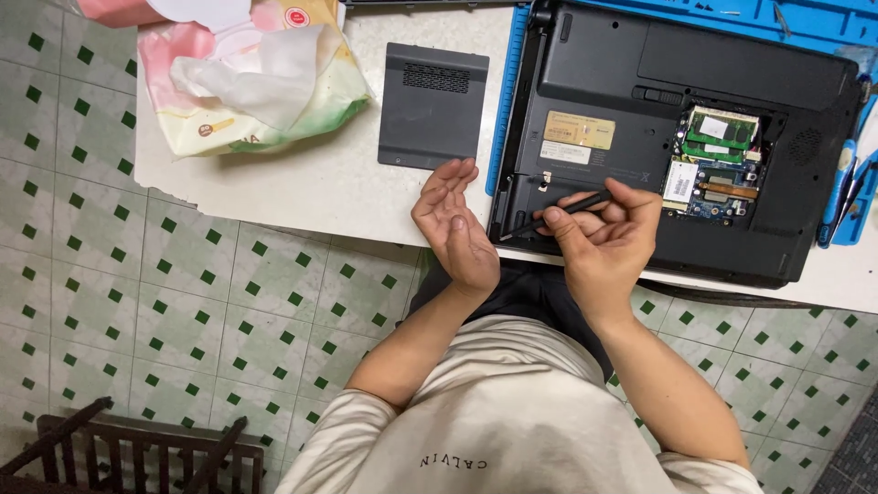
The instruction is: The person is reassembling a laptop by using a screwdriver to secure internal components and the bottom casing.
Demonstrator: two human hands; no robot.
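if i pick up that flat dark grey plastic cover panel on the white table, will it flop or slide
The flat dark grey plastic cover panel is thin with a vent grille, so probably stiff and light. Lying flat on the smooth white table, it would likely slide easily, not roll.

A white table (302, 187) stands over a pale tiled floor (183, 302) (small green diamonds), beside a dark wooden rack (137, 448).

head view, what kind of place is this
Likely a home repair spot, not a shop: an opened laptop lies underside up on a blue work mat on a white table, its removed cover panel alongside, over green-patterned floor tiles.
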